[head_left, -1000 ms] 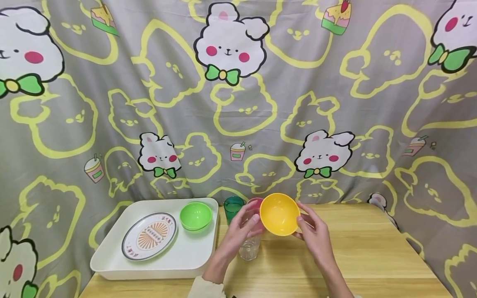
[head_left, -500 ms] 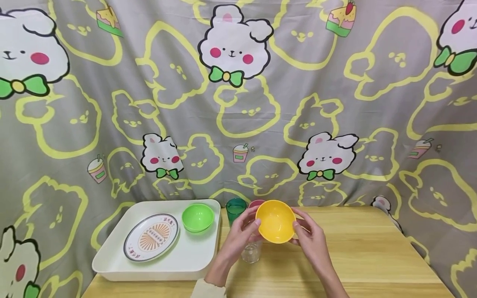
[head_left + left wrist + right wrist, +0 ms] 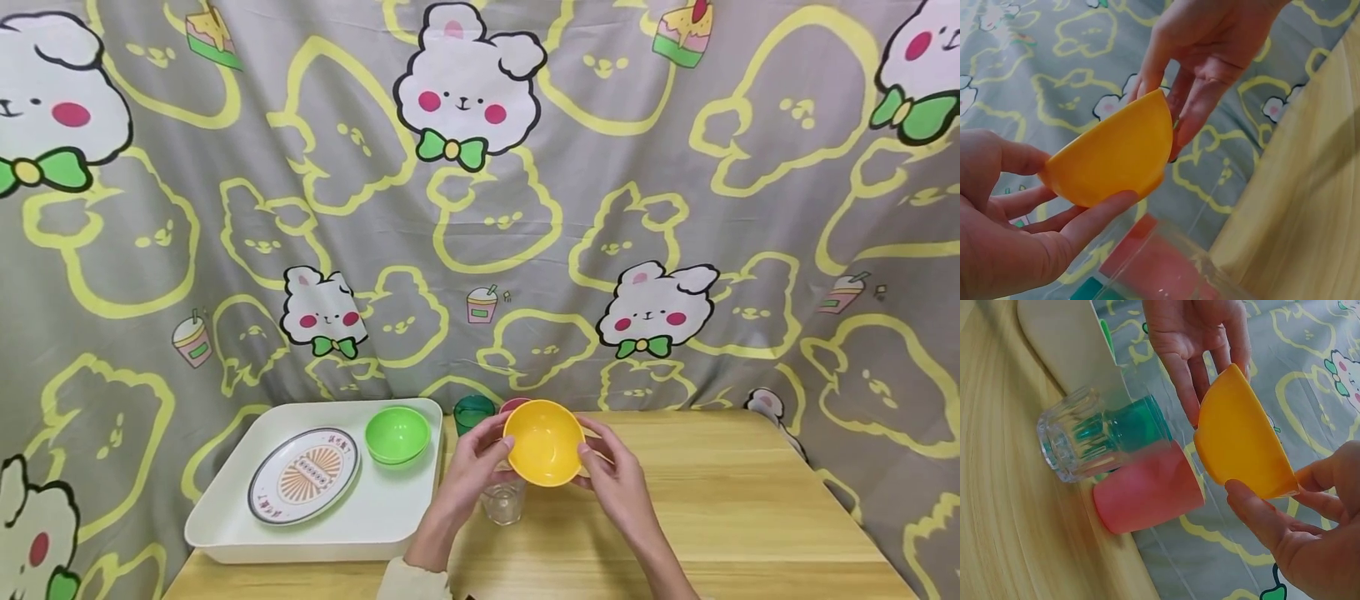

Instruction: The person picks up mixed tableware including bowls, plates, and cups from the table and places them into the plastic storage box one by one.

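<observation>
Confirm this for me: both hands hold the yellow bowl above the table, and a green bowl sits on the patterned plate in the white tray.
One detail is wrong. The green bowl sits beside the patterned plate, on the floor of the white tray, not on the plate; the head view shows it. The rest holds: the left hand and right hand hold the yellow bowl above the table.

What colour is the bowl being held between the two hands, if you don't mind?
The bowl is yellow-orange, plain with no pattern; the head view shows it best.
</observation>
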`<action>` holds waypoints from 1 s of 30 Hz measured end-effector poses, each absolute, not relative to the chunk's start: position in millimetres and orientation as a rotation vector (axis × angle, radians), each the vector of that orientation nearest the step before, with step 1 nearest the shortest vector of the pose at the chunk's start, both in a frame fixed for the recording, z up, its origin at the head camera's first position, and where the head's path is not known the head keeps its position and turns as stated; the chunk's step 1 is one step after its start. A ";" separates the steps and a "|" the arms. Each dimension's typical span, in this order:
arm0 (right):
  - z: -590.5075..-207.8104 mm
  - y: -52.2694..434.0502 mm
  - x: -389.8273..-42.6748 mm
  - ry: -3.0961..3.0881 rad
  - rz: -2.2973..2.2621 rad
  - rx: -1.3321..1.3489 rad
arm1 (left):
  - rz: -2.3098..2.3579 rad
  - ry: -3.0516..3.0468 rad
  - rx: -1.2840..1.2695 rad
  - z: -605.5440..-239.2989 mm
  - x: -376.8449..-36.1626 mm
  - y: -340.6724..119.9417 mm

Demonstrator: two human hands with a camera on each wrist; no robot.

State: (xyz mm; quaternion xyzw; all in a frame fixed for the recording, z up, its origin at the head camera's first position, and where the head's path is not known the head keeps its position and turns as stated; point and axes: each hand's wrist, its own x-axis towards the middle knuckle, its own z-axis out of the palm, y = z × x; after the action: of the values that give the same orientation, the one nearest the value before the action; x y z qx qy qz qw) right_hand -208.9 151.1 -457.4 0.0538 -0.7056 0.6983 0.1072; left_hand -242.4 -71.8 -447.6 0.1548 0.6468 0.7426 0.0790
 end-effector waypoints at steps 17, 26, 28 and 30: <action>-456.1 130.5 -210.2 -2.155 1.950 0.330 | 2.293 2.069 0.261 -425.1 -250.3 -117.3; -464.1 126.2 -209.0 -2.272 1.804 0.330 | 2.240 2.218 0.138 -407.2 -256.2 -158.9; -467.6 124.3 -209.3 -2.291 1.786 0.351 | 2.208 2.256 0.113 -405.2 -257.4 -167.4; -471.8 122.0 -209.8 -2.309 1.767 0.377 | 2.182 2.292 0.077 -402.8 -258.2 -175.6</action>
State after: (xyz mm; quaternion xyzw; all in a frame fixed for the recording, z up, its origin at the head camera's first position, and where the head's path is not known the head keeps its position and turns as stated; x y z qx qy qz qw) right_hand -209.8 122.0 -471.8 0.1278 -0.7832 0.5994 0.1049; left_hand -258.2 -175.6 -402.8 0.0243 0.7241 0.6892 -0.0120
